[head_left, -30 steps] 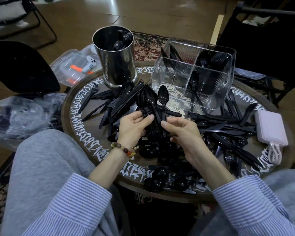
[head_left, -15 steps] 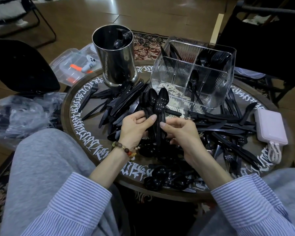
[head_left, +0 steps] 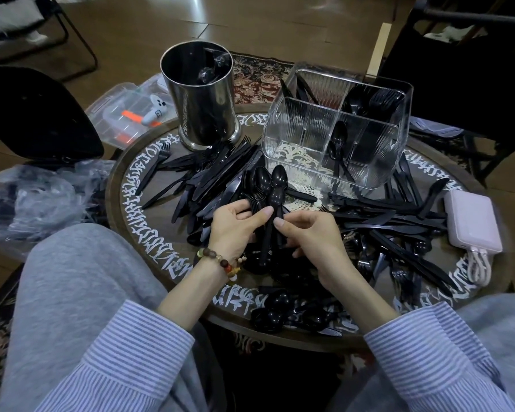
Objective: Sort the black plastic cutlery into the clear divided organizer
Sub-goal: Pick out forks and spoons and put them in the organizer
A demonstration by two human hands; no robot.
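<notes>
Gripping stacked spoons point(head_left: 266, 188), left hand point(head_left: 235, 226), right hand point(head_left: 312, 236) pinching handles

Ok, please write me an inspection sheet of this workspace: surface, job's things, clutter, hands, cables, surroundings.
Surface: round table with white script around its rim.
Job's things: clear organizer at the far side, some cutlery already in its compartments; loose black cutlery piled across the table; spoon bundle held upright.
Clutter: steel canister; pink power bank.
Hands: left hand grips the spoon bundle; right hand pinches one spoon handle.
Cables: white cable on the power bank.
Surroundings: plastic box, plastic bags, black chairs, patterned rug.
</notes>
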